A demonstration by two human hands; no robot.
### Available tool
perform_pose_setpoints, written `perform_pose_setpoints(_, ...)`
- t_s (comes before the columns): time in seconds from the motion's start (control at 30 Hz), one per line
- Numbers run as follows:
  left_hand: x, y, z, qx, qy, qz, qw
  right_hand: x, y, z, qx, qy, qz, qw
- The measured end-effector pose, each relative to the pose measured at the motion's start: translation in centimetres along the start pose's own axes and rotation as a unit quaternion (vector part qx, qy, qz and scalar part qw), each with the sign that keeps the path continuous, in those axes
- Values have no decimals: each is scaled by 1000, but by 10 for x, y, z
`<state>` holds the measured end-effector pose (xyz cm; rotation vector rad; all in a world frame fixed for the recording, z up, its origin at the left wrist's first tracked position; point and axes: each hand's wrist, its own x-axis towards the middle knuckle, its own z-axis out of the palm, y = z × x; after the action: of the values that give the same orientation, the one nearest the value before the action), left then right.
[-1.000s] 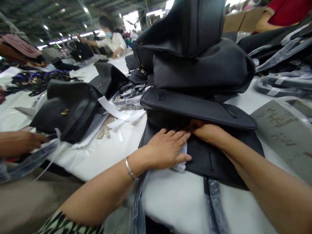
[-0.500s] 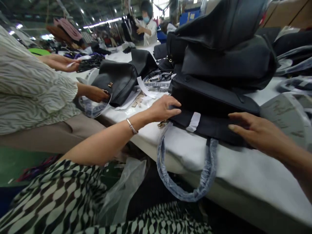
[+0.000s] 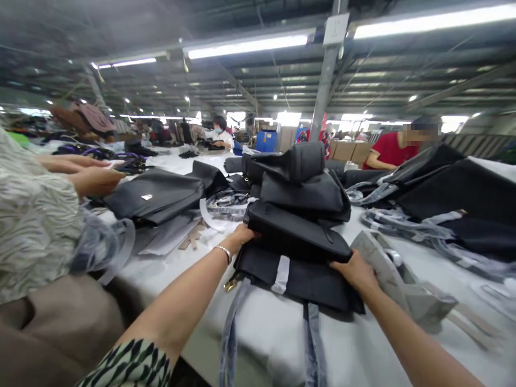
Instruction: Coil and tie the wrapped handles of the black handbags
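Note:
In the head view, a black handbag lies at the bottom of a stack of dark bags, between my two hands. My left hand grips its left end, the fingertips hidden behind it. At the right end, my right hand is closed on the same bag, thumb pointing inward. Just in front lies another black bag with a white strip across it and a gold clasp at its left corner. Its plastic-wrapped handles hang over the table edge.
More black bags are piled behind. A co-worker's hands hold something pale at the left, near a black bag. A grey box-like holder and plastic-wrapped straps lie right on the white table.
My view has tilted up. Both hands, apart from the bags before, have moved in and closed on the ends of the lower stacked bag. The co-worker's hands have come together.

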<state>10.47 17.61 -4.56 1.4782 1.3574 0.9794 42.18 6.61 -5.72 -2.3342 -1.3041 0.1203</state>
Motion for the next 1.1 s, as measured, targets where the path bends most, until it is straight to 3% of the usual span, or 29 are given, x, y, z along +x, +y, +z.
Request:
perform_pose_setpoints(0.13,18,-13,9,-6,52,55,997,7,4,14,-35,11,17,999)
perform_pose_setpoints(0.3,3,-23,10,14,121,117,986,10,24,24,49,50,8,998)
perform_pose_setpoints(0.43,-14,-18,3,97,190,270,939,-3,31,24,185,94,13,978)
perform_pose_setpoints(0.53,-17,-8,-5,128,226,322,910,-20,17,9,244,170,26,954)
perform_pose_setpoints(0.63,-4,10,-11,132,271,311,901,-21,-8,-18,265,268,-20,926)
perform_pose_setpoints(0.7,15,25,-10,135,291,287,903,-5,-23,-33,247,319,-80,912)
perform_pose_setpoints(0.77,39,36,-4,146,284,255,913,20,-32,-35,191,314,-119,922)
perform_pose_setpoints(0.83,66,36,7,158,252,223,928,44,-32,-20,120,246,-111,955)
perform_pose_setpoints(0.93,98,16,23,170,202,188,946,65,-21,21,50,128,-66,988)
perform_pose_setpoints(1.0,112,-2,29,174,178,171,953,67,-12,43,40,116,-56,991)
perform_pose_setpoints(1.1,124,-21,30,173,139,153,963,64,-8,53,47,144,-61,987)
